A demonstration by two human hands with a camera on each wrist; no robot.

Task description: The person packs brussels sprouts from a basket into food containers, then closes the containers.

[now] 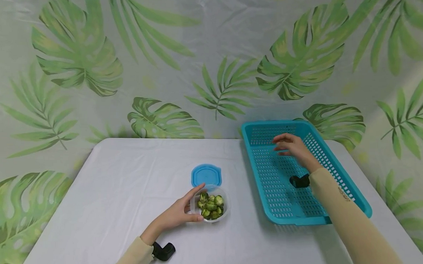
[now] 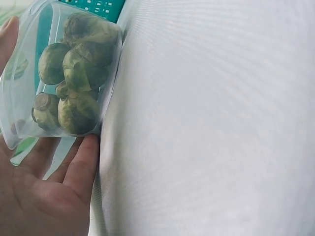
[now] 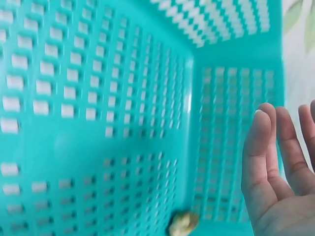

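Observation:
My left hand (image 1: 179,211) holds a clear plastic container (image 1: 193,205) from its left side, thumb in front and fingers behind. Green Brussels sprouts (image 1: 211,207) fill the container, and several show through its wall in the left wrist view. Just behind it on the table lies a blue lid (image 1: 207,175). Over the far part of a turquoise basket (image 1: 265,189), my right hand (image 1: 291,146) hovers with loosely bent fingers and nothing in them. In the right wrist view a small yellowish-brown piece (image 3: 183,223) sits at the basket's bottom edge, partly cut off and blurred.
A white cloth covers the table (image 1: 135,176), with the basket along its right side. Leaf-patterned cloth (image 1: 229,42) hangs behind the table. The basket's perforated walls (image 1: 318,152) rise around my right hand and forearm.

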